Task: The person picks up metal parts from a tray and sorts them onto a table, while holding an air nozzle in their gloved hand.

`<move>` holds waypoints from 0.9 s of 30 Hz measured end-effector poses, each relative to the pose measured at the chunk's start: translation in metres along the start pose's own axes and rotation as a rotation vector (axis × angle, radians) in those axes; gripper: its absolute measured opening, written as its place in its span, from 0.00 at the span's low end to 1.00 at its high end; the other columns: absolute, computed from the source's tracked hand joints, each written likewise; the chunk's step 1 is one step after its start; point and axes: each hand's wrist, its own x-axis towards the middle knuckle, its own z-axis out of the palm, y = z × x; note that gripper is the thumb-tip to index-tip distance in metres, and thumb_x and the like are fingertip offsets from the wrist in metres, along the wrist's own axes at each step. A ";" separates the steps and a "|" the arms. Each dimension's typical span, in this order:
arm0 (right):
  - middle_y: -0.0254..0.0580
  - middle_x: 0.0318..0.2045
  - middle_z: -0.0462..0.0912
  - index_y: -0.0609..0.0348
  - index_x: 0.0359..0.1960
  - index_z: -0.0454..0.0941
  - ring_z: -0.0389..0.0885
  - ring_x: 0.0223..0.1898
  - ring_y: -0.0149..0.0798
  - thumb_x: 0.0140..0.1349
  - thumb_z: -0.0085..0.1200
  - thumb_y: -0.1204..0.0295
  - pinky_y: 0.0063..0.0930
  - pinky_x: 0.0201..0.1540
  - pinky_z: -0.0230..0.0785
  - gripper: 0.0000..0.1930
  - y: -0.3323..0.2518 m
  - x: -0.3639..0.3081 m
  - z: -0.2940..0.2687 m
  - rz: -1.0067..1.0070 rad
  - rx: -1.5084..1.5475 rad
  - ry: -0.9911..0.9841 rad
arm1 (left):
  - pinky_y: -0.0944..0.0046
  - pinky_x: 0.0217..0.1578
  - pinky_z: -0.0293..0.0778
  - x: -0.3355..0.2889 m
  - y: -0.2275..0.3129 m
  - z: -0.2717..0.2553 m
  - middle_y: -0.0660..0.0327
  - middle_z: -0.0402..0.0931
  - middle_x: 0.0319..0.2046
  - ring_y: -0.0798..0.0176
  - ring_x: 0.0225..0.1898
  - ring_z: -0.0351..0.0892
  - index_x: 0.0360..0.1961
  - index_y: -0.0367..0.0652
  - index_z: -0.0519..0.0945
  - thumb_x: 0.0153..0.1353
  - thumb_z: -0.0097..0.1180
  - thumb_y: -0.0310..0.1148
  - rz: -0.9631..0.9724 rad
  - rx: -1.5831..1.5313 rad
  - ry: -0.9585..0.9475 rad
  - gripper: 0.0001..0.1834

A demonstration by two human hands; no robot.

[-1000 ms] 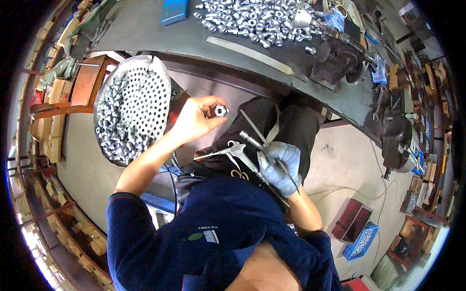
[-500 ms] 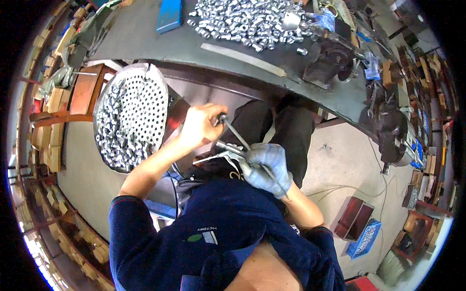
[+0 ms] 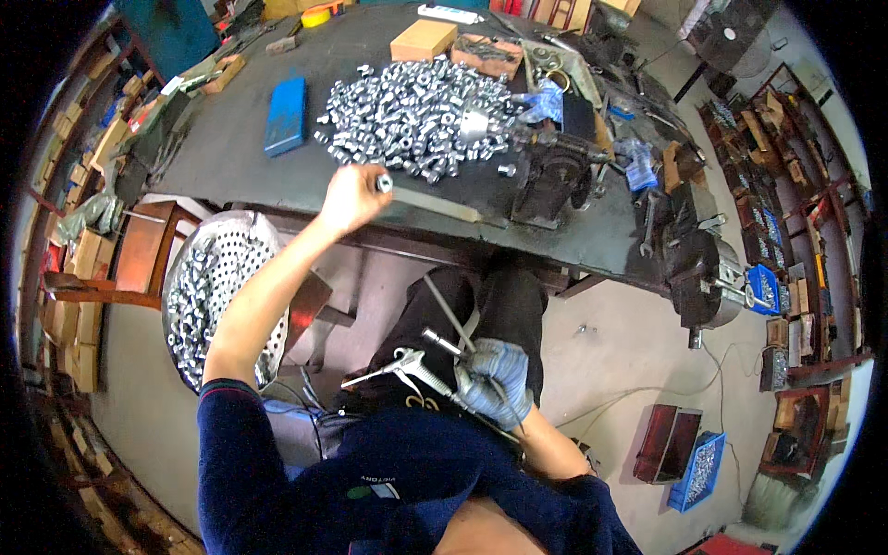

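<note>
Head view: left hand (image 3: 350,196) pinching small metal fitting (image 3: 384,183) at bench (image 3: 231,157) edge, near fittings pile (image 3: 416,120); right hand (image 3: 495,381) (gloved) gripping air gun (image 3: 412,365) over lap.

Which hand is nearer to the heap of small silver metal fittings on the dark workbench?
Left. The bare left hand, pinching one small silver fitting, is at the heap's near edge. The grey-gloved right hand is down at the lap, gripping a metal air blow gun, well away.
</note>
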 end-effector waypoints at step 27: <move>0.44 0.12 0.68 0.55 0.12 0.71 0.70 0.15 0.47 0.44 0.62 0.72 0.34 0.19 0.62 0.12 0.051 -0.007 -0.014 0.201 0.298 -0.055 | 0.59 0.54 0.67 0.245 0.131 -0.003 0.50 0.74 0.50 0.53 0.53 0.72 0.55 0.37 0.70 0.63 0.48 0.43 0.574 0.186 -0.343 0.25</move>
